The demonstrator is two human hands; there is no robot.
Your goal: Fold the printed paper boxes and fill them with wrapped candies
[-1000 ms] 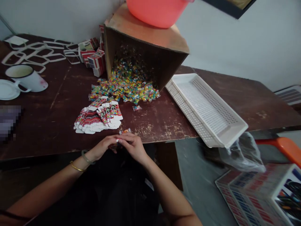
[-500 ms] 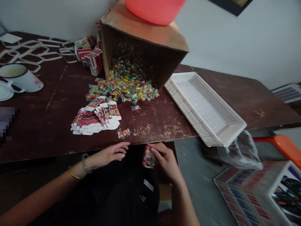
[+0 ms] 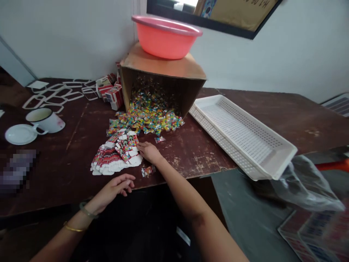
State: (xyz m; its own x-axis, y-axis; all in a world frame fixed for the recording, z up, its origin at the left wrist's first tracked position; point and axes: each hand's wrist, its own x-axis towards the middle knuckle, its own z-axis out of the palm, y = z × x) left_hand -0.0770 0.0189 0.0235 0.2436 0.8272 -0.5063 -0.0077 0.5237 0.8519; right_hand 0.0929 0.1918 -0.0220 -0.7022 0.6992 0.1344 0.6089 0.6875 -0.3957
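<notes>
A fanned pile of small flat printed cartons point(image 3: 109, 160) lies on the dark table, white flaps toward me. My right hand point(image 3: 149, 152) reaches to the pile's right side, its fingertips closed at the edge of a carton point(image 3: 132, 140); the exact grip is partly hidden. My left hand point(image 3: 117, 186) hovers at the table's front edge, loosely curled with fingers apart, and I see nothing in it. Between my hands, near the edge, lies one wrapped candy point(image 3: 148, 171). Another wrapped candy point(image 3: 159, 139) sits beyond my right hand.
Wrapped candies point(image 3: 147, 116) spill from a cardboard box point(image 3: 163, 67) lying on its side, a pink basin point(image 3: 166, 40) on top. Right stands a white perforated basket point(image 3: 240, 134). Left are an enamel mug point(image 3: 51, 122), its lid point(image 3: 20, 134) and white frames point(image 3: 54, 96).
My right hand has moved from the table edge, where it held a small printed packet, to the carton pile. That packet is out of sight. My view has tilted up.
</notes>
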